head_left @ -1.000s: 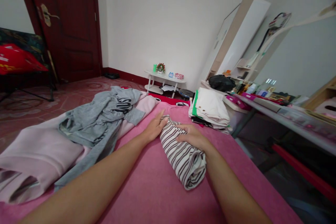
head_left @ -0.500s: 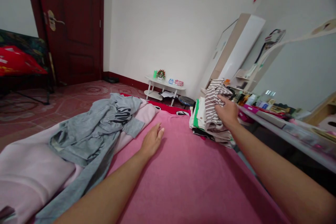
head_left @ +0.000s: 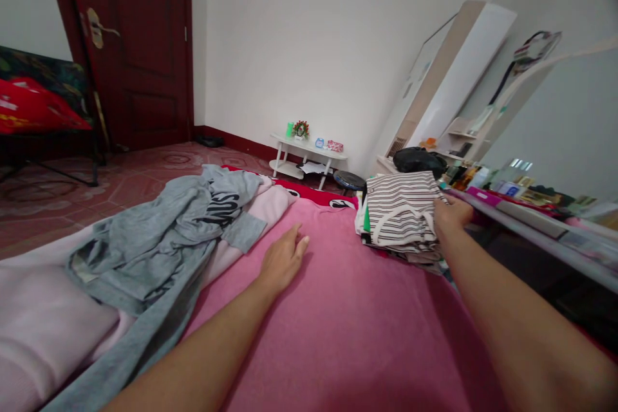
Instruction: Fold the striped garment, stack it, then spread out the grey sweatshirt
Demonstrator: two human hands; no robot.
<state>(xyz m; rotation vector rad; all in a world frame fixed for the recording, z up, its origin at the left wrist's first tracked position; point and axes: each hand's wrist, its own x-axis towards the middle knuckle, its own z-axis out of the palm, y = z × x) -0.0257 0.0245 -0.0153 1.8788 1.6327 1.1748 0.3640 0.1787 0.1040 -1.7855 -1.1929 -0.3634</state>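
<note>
A folded brown-and-white striped shirt lies flat on top of a stack of folded clothes. At its right edge is my right hand, fingers closed on the fabric there; the fingertips are partly hidden. My left hand rests over the pink bed cover, open and holding nothing, thumb apart from the fingers. Left of it, a rumpled grey top with black lettering is spread over a pale pink blanket.
A dressing table crowded with bottles and boxes runs along the right side, a black bag beyond the stack. A low white table and a round stool stand past the bed. At left are a chair with a red bag and a door.
The striped shirt has gone from bunched and raised in my right hand to lying flat on the stack. My right hand has shifted right to its edge. My left hand has barely moved.
</note>
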